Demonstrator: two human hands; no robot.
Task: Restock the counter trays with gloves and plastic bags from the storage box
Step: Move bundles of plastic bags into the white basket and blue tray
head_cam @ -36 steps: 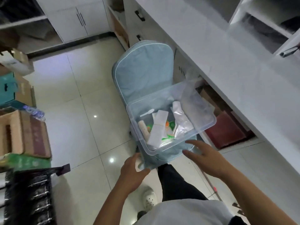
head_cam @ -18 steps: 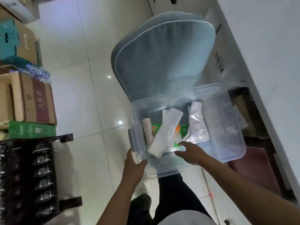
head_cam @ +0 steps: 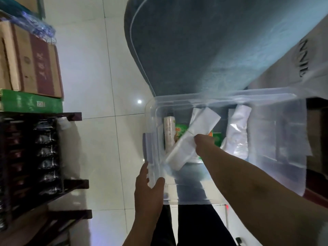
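A clear plastic storage box (head_cam: 230, 99) rests on a blue padded chair (head_cam: 204, 41). My left hand (head_cam: 148, 185) grips the box's near left corner. My right hand (head_cam: 204, 145) reaches inside and is closed on a long white pack of plastic bags (head_cam: 193, 137) lying slantwise. Beside the pack stand a pale roll (head_cam: 169, 130) at the left, a green and orange packet (head_cam: 181, 130) underneath, and a shiny white bagged bundle (head_cam: 237, 132) at the right. The box's right half holds folded clear plastic (head_cam: 276, 135).
Cardboard boxes (head_cam: 33, 63) and a green box (head_cam: 30, 102) are stacked at the left over a dark wooden rack (head_cam: 40, 157) of black packets. White glossy tile floor (head_cam: 106, 86) lies between. My dark trouser legs (head_cam: 191, 226) stand below the box.
The camera has come much closer to the box. My right hand went from the box's front rim into it and closed on the white pack; my left hand stays at the corner.
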